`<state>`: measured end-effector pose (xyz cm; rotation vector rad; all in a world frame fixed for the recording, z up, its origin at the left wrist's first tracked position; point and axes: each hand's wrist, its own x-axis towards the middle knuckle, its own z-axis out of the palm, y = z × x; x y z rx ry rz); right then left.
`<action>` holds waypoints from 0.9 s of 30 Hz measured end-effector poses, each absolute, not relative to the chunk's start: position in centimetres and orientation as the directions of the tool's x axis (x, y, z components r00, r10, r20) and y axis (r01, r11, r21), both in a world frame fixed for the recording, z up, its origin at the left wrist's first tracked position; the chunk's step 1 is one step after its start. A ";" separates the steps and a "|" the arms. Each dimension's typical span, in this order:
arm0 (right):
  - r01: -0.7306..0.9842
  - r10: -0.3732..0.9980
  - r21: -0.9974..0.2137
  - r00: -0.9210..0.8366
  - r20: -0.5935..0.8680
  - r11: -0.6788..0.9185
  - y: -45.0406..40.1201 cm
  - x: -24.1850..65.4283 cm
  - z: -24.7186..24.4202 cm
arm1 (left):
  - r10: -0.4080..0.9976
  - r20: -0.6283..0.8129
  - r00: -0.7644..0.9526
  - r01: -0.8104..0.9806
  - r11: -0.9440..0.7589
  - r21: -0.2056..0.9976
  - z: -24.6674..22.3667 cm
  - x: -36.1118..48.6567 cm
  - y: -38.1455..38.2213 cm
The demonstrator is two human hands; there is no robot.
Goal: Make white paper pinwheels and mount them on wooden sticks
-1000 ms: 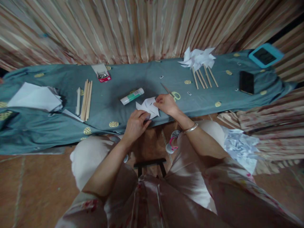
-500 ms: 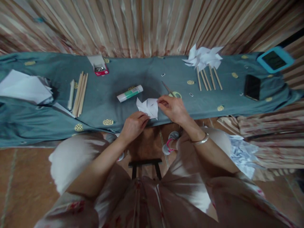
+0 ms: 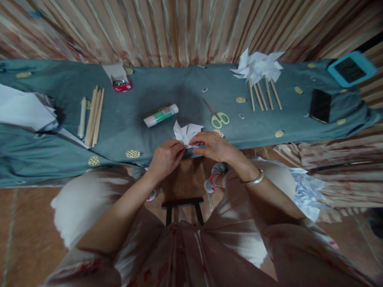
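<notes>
Dim room from where I stand; light soft, upper right corner darkest. Pleated curtain (image 3: 155,32), beige and brown, hanging behind long table (image 3: 182,85), folds catching pale sheen. Table draped in blue-green cloth (image 3: 119,115) with yellow pineapple prints (image 3: 133,154), wrinkled toward left end. More curtain fabric (image 3: 347,179) gathered at right, reaching down over floor (image 3: 32,227). Floor reddish-brown tile, pale grout line (image 3: 11,233) showing at left. Dark stool-like frame (image 3: 182,203) low in middle, only part visible to me

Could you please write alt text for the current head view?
A person's left hand and right hand handle a folded white paper pinwheel on a teal cloth, near a white-and-green glue stick and green-handled scissors.
</notes>
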<state>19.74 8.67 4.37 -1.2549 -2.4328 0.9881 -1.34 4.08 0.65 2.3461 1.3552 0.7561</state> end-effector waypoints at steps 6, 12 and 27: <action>0.614 0.833 -0.731 -0.541 -0.116 0.297 9.1 19.3 3.3 | 0.888 0.268 0.374 0.689 -0.460 0.560 0.9 -1.2 4.1; 0.708 0.890 -0.664 -0.434 -0.141 0.240 8.8 18.4 3.6 | 0.902 0.259 0.346 0.696 -0.432 0.574 0.8 -1.1 4.1; 0.854 0.913 -0.447 -0.372 -0.169 0.266 8.2 17.2 4.4 | 0.872 0.287 0.396 0.684 -0.489 0.542 0.8 -1.2 4.1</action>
